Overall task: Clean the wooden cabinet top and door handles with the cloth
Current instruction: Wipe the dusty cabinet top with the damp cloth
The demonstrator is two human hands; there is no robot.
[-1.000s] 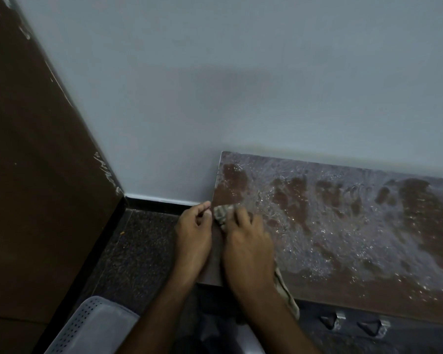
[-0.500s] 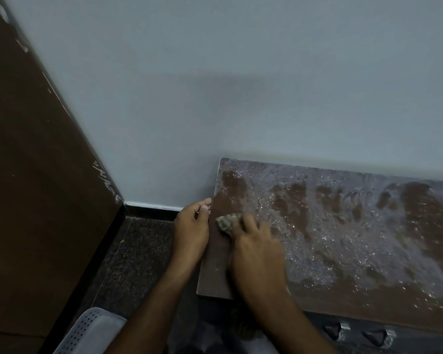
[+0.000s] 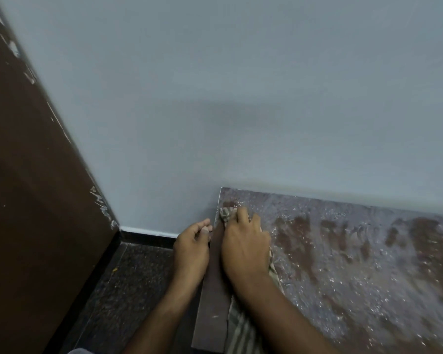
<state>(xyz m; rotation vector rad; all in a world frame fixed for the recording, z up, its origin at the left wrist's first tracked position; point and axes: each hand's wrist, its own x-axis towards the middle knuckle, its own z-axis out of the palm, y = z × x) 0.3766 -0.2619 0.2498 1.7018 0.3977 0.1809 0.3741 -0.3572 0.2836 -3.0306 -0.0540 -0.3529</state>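
The wooden cabinet top (image 3: 356, 264) fills the lower right, brown wood under a thick grey layer of dust with smeared patches. My right hand (image 3: 243, 244) presses a striped cloth (image 3: 241, 325) flat onto the top near its far left corner; the cloth shows past my fingertips and trails back under my wrist. A strip along the left edge, beside the cloth, is bare brown wood. My left hand (image 3: 192, 246) rests against the cabinet's left edge with its fingers loosely curled and holds nothing. No door handles are in view.
A pale blue-grey wall (image 3: 241, 98) runs right behind the cabinet. A dark brown door (image 3: 31, 200) with chipped paint stands at the left. Dark speckled floor (image 3: 128, 284) lies between the door and the cabinet.
My right hand has slid the cloth away from me along the left edge, toward the far corner by the wall. My left hand stayed at the edge. The camera has tilted up.
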